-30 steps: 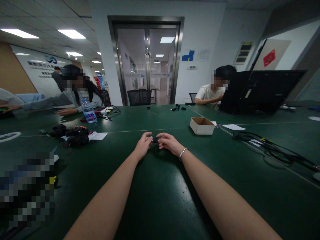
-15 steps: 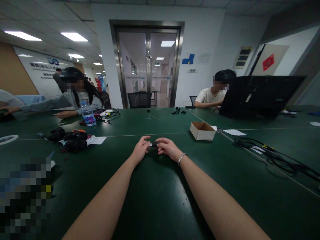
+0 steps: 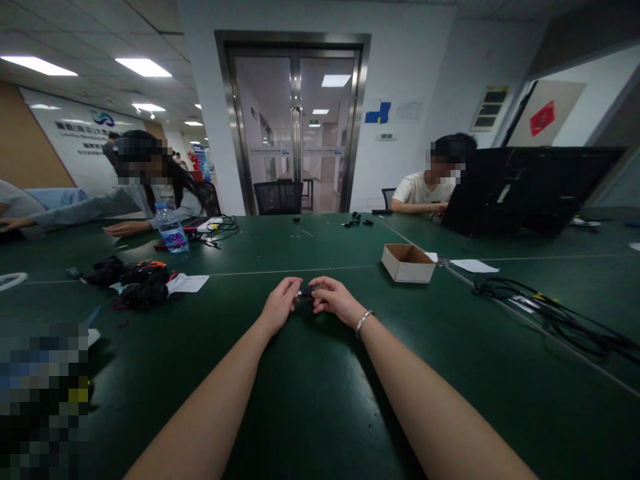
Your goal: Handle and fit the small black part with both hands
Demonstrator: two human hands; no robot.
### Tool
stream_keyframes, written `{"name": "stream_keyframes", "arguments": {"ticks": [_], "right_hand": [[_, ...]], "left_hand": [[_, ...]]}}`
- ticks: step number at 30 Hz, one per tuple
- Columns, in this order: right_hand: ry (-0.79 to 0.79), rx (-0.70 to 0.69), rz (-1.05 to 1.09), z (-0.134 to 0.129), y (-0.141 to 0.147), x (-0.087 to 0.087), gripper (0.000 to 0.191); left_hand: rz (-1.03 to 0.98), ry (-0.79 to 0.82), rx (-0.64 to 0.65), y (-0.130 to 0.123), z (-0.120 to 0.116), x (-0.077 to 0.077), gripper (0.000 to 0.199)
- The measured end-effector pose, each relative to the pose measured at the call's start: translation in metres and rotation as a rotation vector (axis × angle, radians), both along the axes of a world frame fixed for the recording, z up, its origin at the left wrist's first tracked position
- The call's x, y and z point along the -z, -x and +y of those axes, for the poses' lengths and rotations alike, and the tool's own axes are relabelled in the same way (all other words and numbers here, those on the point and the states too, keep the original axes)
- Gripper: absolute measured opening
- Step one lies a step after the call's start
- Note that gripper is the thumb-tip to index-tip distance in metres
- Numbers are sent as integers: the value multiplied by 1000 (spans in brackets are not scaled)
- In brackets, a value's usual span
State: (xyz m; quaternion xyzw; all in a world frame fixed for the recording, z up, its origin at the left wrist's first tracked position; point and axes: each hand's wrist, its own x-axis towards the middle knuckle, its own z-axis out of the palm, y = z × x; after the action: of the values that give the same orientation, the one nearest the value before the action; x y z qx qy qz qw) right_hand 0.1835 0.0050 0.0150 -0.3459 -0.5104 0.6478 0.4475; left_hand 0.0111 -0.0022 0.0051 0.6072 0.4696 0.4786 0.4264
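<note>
A small black stick with a silver metal end (image 3: pixel 305 293), much like a USB plug or drive, is held level between both hands just above the green table (image 3: pixel 305 373). My left hand (image 3: pixel 281 303) pinches its silver end between thumb and fingers. From the other side, my right hand (image 3: pixel 336 300), with a silver bracelet at the wrist, grips the black end. Fingertips cover both ends, so its exact kind is hard to make out.
An open cardboard box (image 3: pixel 407 265) stands right of my hands. Black cables (image 3: pixel 555 317) lie farther right, near a large monitor (image 3: pixel 525 190). At left are dark tangled gear (image 3: pixel 135 283) and a water bottle (image 3: pixel 171 230). Small black pieces (image 3: pixel 356 220) lie ahead; two people sit across the table.
My left index finger, raised before, has come down toward the thumb at the stick's silver end. My right hand has hardly moved. The view has shifted slightly.
</note>
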Motion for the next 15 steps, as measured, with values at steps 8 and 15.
{"name": "stream_keyframes", "arguments": {"ticks": [8,15], "right_hand": [[-8,-20,-31,0,1,0,23],[-8,4,16,2,0,3,25]], "left_hand": [[-15,25,27,-1,-2,-4,46],[-25,18,69,-1,0,0,41]]}}
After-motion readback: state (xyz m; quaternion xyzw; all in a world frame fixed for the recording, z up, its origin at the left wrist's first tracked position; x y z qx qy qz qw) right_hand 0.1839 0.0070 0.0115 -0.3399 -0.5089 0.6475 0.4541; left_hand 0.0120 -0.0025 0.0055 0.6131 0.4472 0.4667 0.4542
